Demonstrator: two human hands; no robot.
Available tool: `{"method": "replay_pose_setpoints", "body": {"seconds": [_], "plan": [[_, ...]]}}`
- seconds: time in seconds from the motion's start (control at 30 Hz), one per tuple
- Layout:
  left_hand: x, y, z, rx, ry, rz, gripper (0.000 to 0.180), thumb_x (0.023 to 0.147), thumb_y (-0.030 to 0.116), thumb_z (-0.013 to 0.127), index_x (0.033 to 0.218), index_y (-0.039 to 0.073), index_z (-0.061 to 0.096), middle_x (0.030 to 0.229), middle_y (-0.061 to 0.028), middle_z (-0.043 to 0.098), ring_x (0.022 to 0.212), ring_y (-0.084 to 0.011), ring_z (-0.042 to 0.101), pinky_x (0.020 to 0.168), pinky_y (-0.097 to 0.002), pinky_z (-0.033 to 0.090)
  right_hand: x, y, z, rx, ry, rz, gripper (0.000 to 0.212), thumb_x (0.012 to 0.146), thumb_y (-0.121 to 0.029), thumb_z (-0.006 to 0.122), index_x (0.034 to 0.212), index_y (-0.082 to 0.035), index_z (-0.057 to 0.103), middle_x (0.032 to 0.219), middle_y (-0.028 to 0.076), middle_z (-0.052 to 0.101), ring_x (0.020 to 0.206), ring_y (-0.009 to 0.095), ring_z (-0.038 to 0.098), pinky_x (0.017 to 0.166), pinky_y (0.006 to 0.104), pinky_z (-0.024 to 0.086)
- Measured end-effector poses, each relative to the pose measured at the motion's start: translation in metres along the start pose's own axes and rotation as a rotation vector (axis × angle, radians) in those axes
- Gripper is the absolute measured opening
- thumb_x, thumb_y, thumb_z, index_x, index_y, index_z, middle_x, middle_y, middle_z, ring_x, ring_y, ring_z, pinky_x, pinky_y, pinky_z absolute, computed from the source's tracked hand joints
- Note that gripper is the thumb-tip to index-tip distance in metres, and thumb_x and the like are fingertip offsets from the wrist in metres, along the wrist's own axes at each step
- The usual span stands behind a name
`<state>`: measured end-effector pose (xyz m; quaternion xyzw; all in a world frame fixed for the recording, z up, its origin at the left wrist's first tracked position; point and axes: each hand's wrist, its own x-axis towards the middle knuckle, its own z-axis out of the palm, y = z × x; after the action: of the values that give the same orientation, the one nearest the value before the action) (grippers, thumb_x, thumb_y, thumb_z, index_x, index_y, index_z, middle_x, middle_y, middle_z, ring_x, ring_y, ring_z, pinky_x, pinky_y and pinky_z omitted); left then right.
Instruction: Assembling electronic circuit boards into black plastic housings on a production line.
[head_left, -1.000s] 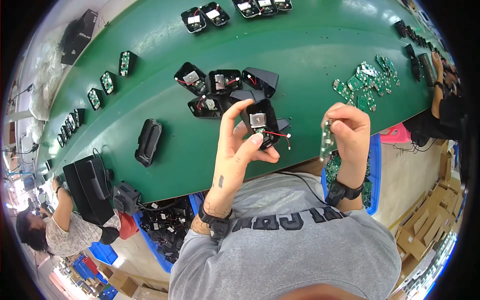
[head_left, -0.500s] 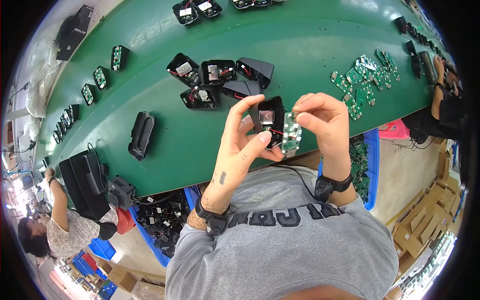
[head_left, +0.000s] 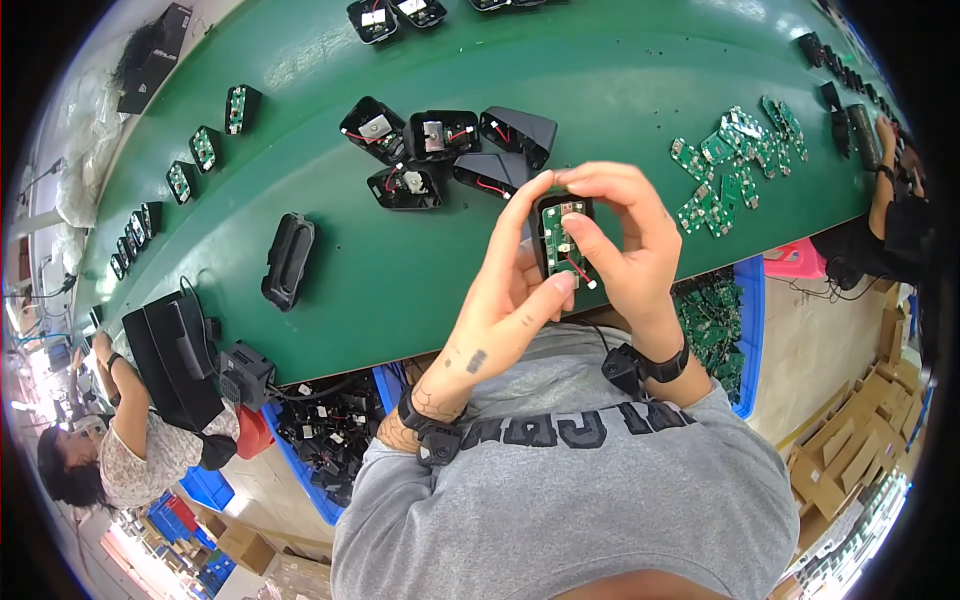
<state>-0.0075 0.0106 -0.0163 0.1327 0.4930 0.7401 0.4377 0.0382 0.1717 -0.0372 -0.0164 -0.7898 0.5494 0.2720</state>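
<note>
A black plastic housing [head_left: 541, 207] is held between both my hands over the table's near edge. Inside its mouth lies a green circuit board [head_left: 552, 238], with a red wire and white plug [head_left: 590, 284] hanging out at the lower right. My left hand [head_left: 515, 300] wraps the housing from the left, its thumb at the lower end of the board. My right hand [head_left: 632, 240] curls over the top and right side, thumb pressed on the board's face. Just beyond stand several black housings [head_left: 443, 136] with red wires inside.
Loose circuit boards [head_left: 740, 140] lie heaped at the right of the green table [head_left: 400, 270]. A black tray-like shell [head_left: 288, 262] and a row of filled housings [head_left: 205, 148] are on the left. Blue bins [head_left: 748, 330] stand below the edge. Co-workers sit at both sides.
The circuit board, earlier held beside the housing by my right hand, now sits in the housing's mouth. My right hand has moved left onto it, and the wire now hangs outside.
</note>
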Motion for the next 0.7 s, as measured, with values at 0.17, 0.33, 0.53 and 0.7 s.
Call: {"method": "replay_pose_setpoints", "body": {"seconds": [0.17, 0.33, 0.53, 0.7], "plan": [[0.001, -0.009, 0.007, -0.032, 0.055, 0.055, 0.075, 0.088, -0.002, 0.057, 0.150, 0.012, 0.016, 0.102, -0.0084, 0.055, 0.073, -0.0112, 0.055, 0.062, -0.0245, 0.046, 0.001, -0.002, 0.008, 0.069, 0.053, 0.009, 0.018, 0.079, 0.000, 0.070, 0.096, -0.002, 0.066, 0.102, 0.012, 0.067, 0.093, 0.023, 0.064, 0.081, 0.0314, 0.052], [-0.002, -0.011, 0.008, 0.037, 0.083, 0.122, 0.075, 0.088, -0.002, 0.059, 0.150, 0.011, 0.019, 0.103, -0.0072, 0.053, 0.073, -0.0097, 0.052, 0.061, -0.0240, 0.043, 0.003, -0.013, 0.000, 0.107, -0.004, -0.015, 0.018, 0.080, 0.001, 0.068, 0.098, -0.002, 0.067, 0.102, 0.013, 0.067, 0.093, 0.023, 0.065, 0.081, 0.0314, 0.052], [-0.016, -0.004, 0.018, 0.041, -0.001, 0.265, 0.078, 0.087, -0.004, 0.059, 0.152, 0.011, 0.019, 0.135, -0.0056, 0.040, 0.105, -0.0100, 0.050, 0.083, -0.0246, 0.048, 0.000, -0.035, -0.011, 0.030, -0.049, -0.098, 0.016, 0.083, 0.004, 0.065, 0.098, 0.000, 0.067, 0.104, 0.013, 0.067, 0.095, 0.022, 0.065, 0.082, 0.0303, 0.052], [-0.046, 0.001, 0.027, -0.045, -0.070, 0.205, 0.079, 0.088, -0.002, 0.058, 0.153, 0.015, 0.016, 0.113, -0.0049, 0.050, 0.087, -0.0075, 0.051, 0.072, -0.0228, 0.046, -0.017, -0.063, -0.010, -0.042, -0.031, -0.175, 0.015, 0.084, 0.006, 0.064, 0.097, 0.001, 0.067, 0.104, 0.013, 0.067, 0.096, 0.021, 0.064, 0.083, 0.0292, 0.051]]}}
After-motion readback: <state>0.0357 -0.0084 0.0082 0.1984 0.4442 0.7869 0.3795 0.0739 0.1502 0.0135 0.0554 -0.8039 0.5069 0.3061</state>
